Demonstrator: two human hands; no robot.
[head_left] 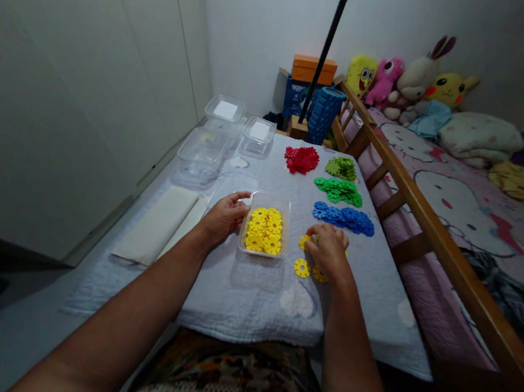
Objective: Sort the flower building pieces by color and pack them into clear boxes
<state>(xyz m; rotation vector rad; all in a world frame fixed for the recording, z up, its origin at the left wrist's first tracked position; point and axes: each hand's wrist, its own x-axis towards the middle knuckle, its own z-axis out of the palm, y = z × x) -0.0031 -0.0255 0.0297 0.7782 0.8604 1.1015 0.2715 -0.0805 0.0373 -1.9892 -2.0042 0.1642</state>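
A clear plastic container (287,226) stands on the cloth-covered table, with yellow snowflake discs (265,231) stacked inside. My left hand (227,216) grips its left wall, thumb and fingers bent at the upper corner. To the right of the container, my right hand (328,246) is curled over loose yellow discs, its thumb and fingertips closed on a yellow snowflake disc (304,241). Another yellow disc (301,268) lies flat just below those fingertips. More yellow pieces show partly under the palm.
Blue discs (344,218), green discs (340,190), olive-green discs (341,167) and red discs (301,159) lie in piles. Clear containers (203,147) stand at the back left, near a folded cream cloth (155,222). A wooden bed rail (405,202) runs along the right.
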